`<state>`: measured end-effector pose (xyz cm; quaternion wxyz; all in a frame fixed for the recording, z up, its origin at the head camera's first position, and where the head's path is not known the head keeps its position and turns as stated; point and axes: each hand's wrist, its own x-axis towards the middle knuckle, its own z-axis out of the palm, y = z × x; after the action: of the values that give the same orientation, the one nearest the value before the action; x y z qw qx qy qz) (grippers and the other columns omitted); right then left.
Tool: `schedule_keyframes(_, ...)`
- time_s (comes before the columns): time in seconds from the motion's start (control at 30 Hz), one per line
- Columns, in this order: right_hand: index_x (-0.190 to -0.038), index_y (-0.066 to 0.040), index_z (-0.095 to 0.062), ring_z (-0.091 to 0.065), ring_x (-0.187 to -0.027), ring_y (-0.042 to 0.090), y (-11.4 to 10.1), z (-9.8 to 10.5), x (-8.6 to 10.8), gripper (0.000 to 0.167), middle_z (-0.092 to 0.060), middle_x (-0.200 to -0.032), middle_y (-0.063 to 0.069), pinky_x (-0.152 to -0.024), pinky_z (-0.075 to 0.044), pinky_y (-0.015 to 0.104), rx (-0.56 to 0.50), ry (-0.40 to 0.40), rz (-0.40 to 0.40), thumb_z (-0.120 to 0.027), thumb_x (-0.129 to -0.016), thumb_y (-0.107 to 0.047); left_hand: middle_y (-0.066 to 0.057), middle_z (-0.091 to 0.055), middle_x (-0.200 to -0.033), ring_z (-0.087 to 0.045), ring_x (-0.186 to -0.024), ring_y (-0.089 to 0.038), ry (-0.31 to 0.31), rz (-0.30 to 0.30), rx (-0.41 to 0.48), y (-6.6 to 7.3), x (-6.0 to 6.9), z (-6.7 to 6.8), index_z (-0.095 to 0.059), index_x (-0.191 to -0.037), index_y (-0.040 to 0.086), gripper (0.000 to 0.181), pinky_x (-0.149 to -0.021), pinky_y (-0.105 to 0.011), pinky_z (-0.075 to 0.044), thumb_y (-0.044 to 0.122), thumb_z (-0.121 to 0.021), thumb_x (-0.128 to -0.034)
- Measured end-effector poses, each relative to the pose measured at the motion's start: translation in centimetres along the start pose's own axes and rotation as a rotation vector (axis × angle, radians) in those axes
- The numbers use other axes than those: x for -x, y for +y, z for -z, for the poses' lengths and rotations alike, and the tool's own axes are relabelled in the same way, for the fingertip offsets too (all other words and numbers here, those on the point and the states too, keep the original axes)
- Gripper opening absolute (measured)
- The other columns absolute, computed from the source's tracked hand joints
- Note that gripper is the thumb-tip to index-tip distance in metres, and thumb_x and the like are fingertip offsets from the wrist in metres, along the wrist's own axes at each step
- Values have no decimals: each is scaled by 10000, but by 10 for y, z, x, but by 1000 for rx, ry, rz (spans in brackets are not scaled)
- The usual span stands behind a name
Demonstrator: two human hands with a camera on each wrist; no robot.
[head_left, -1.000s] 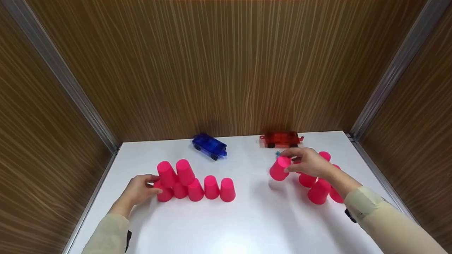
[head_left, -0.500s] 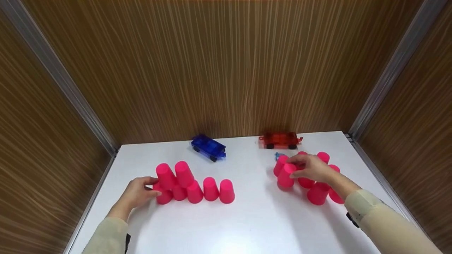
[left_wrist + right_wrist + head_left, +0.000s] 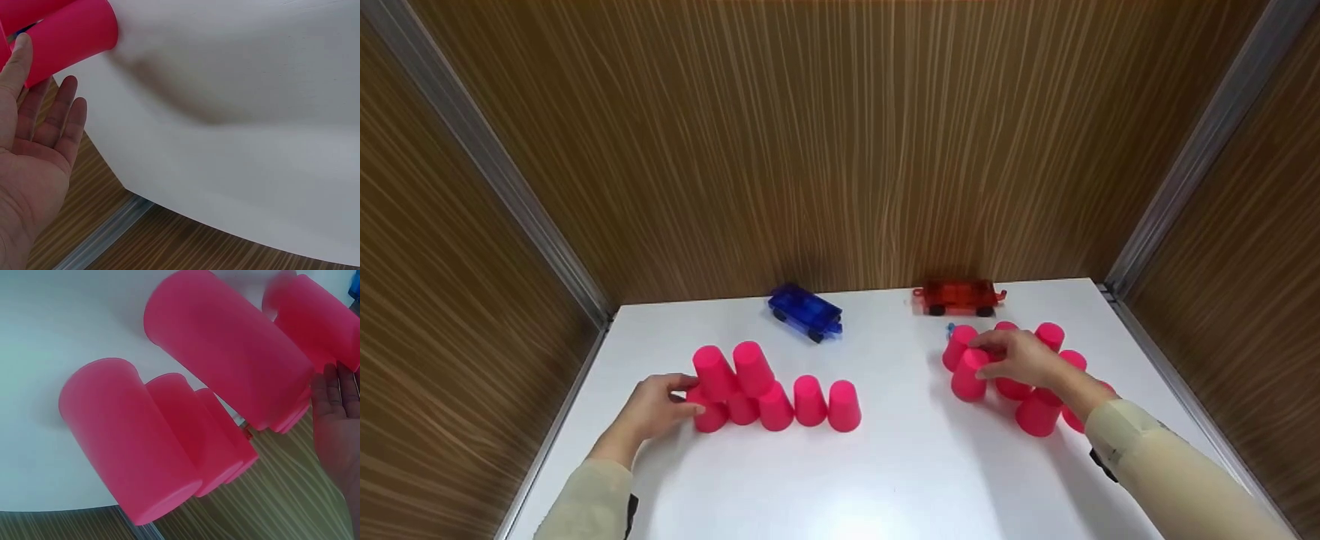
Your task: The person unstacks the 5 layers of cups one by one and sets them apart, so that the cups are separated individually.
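Observation:
On the left, a row of several upturned pink cups [image 3: 776,409] stands on the white table, and two more pink cups [image 3: 754,367] sit on top at its left end. My left hand [image 3: 649,411] holds the leftmost bottom cup [image 3: 711,418] at its side, thumb toward me; the left wrist view shows the thumb [image 3: 21,53] at a cup's [image 3: 79,36] upper end. At the right, my right hand [image 3: 1020,360] grips an upturned pink cup [image 3: 968,381] standing in front of another pink cup [image 3: 959,346]. Its fingertips are partly hidden in the right wrist view.
Several more pink cups [image 3: 1037,418] cluster under and beside the right forearm. A blue toy wagon [image 3: 805,309] and a red toy wagon [image 3: 958,298] stand by the back wall, with a small light-blue piece [image 3: 951,328] near the red one. Wood-patterned walls [image 3: 840,150] enclose the table.
My right hand has lowered its pink cup to the table, slightly right and nearer me, in front of another cup. The left hand keeps its place at the leftmost cup.

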<state>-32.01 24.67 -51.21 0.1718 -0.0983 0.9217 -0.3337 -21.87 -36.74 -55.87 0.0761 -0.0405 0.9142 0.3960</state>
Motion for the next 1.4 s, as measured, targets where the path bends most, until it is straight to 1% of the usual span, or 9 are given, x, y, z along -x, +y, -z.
schedule_keyframes(0.23, -1463, -212, -630, -569, -1277, 376, 1, -1, -1, 738, -614, -1386, 90, -866, -636, 442, -3, 4, -27, -954, -803, -278, -151, -693, -1303, -692, -1123, -330, 2, 7, 6, 0, 2, 0, -683, -1369, 18, 543, -952, -445, -606, 162, -885, -886)
schedule_keyframes(0.37, -1479, -199, -616, -558, -1281, 393, 1, -2, -1, 756, -603, -1398, 105, -858, -638, 451, 7, -1, -19, -951, -805, -273, -154, -688, -1314, -693, -1127, -334, 0, 11, 12, 0, 2, 0, -683, -1370, 22, 538, -959, -448, -603, 164, -881, -891)
schedule_keyframes(0.6, -1481, -214, -610, -559, -1280, 397, 2, -3, -1, 799, -597, -1402, 94, -854, -639, 450, 39, 11, -30, -972, -773, -292, -165, -688, -1310, -688, -1135, -351, 1, 23, 15, 1, 0, -2, -683, -1370, 25, 542, -955, -440, -606, 162, -885, -886)
schedule_keyframes(0.7, -1480, -217, -613, -560, -1280, 394, 1, -4, -1, 800, -600, -1399, 89, -854, -639, 451, 42, 15, -35, -975, -769, -288, -179, -685, -1311, -687, -1137, -361, -3, 12, 8, 0, 0, -2, -674, -1380, 14, 550, -954, -449, -607, 162, -880, -892)
schedule_keyframes(0.8, -1480, -209, -617, -559, -1278, 394, 1, -4, -2, 789, -605, -1391, 98, -851, -639, 459, 44, 17, -38, -969, -777, -283, -160, -696, -1294, -694, -1123, -344, 5, 12, 6, 0, 0, -2, -687, -1371, 29, 545, -954, -441, -606, 158, -888, -882)
schedule_keyframes(0.87, -1483, -199, -617, -558, -1279, 401, 0, -5, -2, 782, -606, -1388, 111, -849, -640, 467, 50, 16, -37, -962, -786, -281, -170, -700, -1278, -701, -1107, -349, 5, -4, -3, 0, -1, -1, -689, -1364, 15, 541, -953, -453, -605, 154, -888, -881)
schedule_keyframes(1.0, -1489, -195, -614, -558, -1273, 409, -1, -5, 0, 780, -603, -1386, 127, -844, -641, 471, 62, 18, -41, -958, -793, -271, -155, -709, -1264, -711, -1097, -338, 11, -12, 1, 0, -1, 0, -700, -1350, 17, 528, -959, -459, -602, 143, -892, -874)
schedule_keyframes(1.13, -1488, -204, -614, -555, -1277, 402, -1, -3, 2, 773, -600, -1392, 116, -841, -642, 463, 67, 19, -41, -956, -798, -255, -161, -705, -1277, -708, -1108, -343, 12, -10, 5, 0, -1, 0, -694, -1352, 5, 527, -969, -469, -597, 130, -887, -877)
schedule_keyframes(1.4, -1484, -200, -616, -555, -1292, 419, -3, 2, 6, 752, -607, -1408, 121, -839, -644, 448, 68, 34, -3, -946, -809, -228, -161, -702, -1284, -702, -1113, -334, 13, 0, 2, 1, 1, 0, -689, -1360, 5, 531, -968, -465, -597, 134, -884, -883)
